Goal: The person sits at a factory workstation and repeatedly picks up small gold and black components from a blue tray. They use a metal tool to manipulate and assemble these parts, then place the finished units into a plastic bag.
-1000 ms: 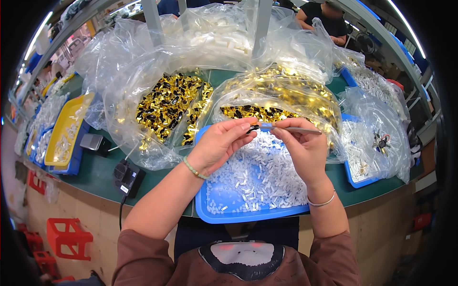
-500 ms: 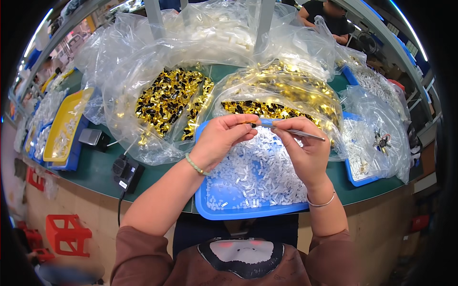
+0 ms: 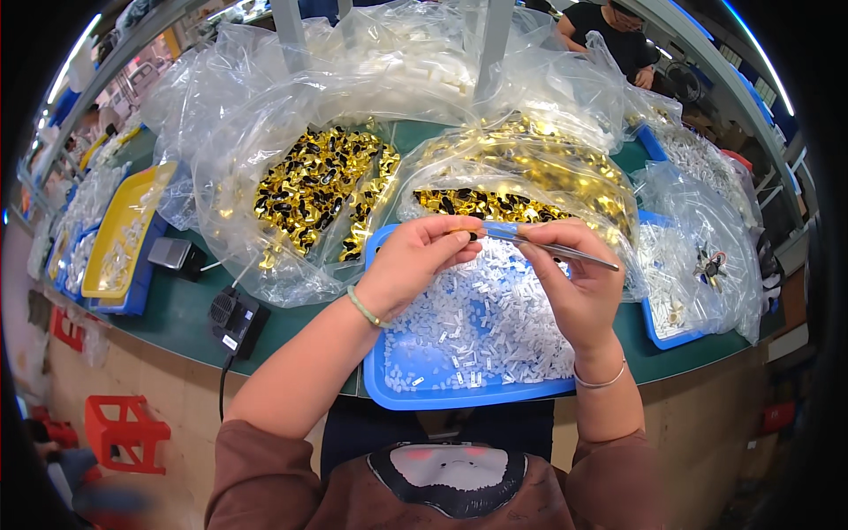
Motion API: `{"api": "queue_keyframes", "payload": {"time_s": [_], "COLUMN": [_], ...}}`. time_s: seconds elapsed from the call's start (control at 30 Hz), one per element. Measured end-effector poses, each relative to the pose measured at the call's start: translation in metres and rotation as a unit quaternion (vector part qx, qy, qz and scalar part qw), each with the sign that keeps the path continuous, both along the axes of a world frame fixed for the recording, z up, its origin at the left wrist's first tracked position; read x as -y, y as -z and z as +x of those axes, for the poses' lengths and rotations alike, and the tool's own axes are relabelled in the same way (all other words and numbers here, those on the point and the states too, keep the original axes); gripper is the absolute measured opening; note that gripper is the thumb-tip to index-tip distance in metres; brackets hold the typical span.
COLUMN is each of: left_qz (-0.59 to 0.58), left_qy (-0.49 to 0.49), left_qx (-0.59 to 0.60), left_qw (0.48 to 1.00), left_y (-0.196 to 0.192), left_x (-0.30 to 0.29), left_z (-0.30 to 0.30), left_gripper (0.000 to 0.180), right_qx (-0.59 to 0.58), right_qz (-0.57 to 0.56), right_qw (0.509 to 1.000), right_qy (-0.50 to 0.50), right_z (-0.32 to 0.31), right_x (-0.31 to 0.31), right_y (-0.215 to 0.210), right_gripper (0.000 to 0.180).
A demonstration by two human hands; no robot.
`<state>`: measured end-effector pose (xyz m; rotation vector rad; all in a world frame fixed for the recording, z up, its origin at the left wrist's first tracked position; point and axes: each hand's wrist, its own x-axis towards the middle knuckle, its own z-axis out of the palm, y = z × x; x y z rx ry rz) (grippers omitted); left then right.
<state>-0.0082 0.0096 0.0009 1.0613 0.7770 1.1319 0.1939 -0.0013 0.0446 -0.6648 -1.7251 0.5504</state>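
Note:
My left hand [image 3: 413, 267] pinches a small black and gold piece [image 3: 477, 234] between thumb and fingertips; most of it is hidden by the fingers. Metal tweezers [image 3: 579, 255] are gripped in my right hand [image 3: 576, 287], their tips pointing left toward that piece. Whether the tips touch it, or hold anything, is too small to tell. Both hands are above the far part of a blue tray [image 3: 378, 389] heaped with small white plastic pieces [image 3: 521, 340]. Just beyond, an opened clear bag [image 3: 521, 185] holds more black and gold pieces.
Another clear bag of black and gold pieces [image 3: 309, 181] lies at the left. A black device [image 3: 237, 320] with a cord and a yellow tray [image 3: 124, 234] are farther left. A second blue tray [image 3: 676, 337] stands right. Behind, a person [image 3: 609, 40] sits beyond grey posts.
My right hand and the tweezers have shifted slightly right, widening the gap from my left hand. My left hand keeps its pinch. The person at the back has leaned and moved an arm.

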Motion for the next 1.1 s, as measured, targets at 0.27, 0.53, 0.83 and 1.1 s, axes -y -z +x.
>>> {"api": "queue_keyframes", "payload": {"time_s": [0.27, 0.53, 0.83, 1.1], "left_qz": [-0.018, 0.037, -0.020, -0.040], "left_qy": [-0.003, -0.039, -0.017, 0.005], "left_qx": [0.047, -0.042, 0.035, 0.101], "left_qw": [0.999, 0.998, 0.999, 0.994], "left_y": [0.000, 0.006, -0.002, -0.002], "left_x": [0.000, 0.000, 0.003, 0.000], "left_z": [0.000, 0.001, 0.005, -0.001], "left_gripper": [0.032, 0.026, 0.030, 0.034], "right_qx": [0.082, 0.151, 0.202, 0.113], "right_qz": [0.028, 0.093, 0.143, 0.060], "right_qw": [0.996, 0.984, 0.969, 0.992], "right_qy": [0.002, -0.020, 0.016, -0.013], "right_z": [-0.002, -0.008, -0.011, -0.007], "right_x": [-0.010, -0.005, -0.001, -0.008], "right_y": [0.007, 0.005, 0.007, 0.005], "right_gripper": [0.015, 0.017, 0.019, 0.017]}}
